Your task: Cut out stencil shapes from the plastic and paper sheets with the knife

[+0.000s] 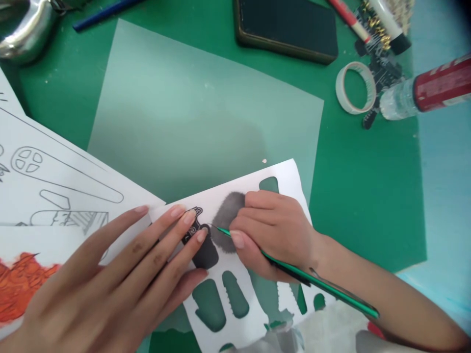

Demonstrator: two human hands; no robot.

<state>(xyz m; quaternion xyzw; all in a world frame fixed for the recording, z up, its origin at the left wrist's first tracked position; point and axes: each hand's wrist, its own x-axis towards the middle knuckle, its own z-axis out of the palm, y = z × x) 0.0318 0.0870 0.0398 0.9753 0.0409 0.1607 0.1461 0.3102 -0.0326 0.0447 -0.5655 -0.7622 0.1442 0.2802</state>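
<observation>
My left hand (110, 274) lies flat with its fingers stretched out, pressing on a white paper stencil (283, 171) that has several cut-out holes. My right hand (274, 230) is closed around a thin green brush (324, 287) held like a pen. The brush tip touches the stencil beside a small black-painted figure (204, 252), just past my left fingertips. A grey shaded patch (228, 211) on the stencil lies under my right fingers. The stencil rests on a pale translucent sheet (191, 113) over a green mat (368, 196).
White sheets with line drawings (55, 186) and an orange painted patch (22, 282) lie at the left. Along the top edge are a dark green ink pad (290, 27), a tape roll (355, 88), a red-labelled bottle (427, 90), markers (390, 24), a blue pencil (103, 12) and a shiny metal object (27, 32).
</observation>
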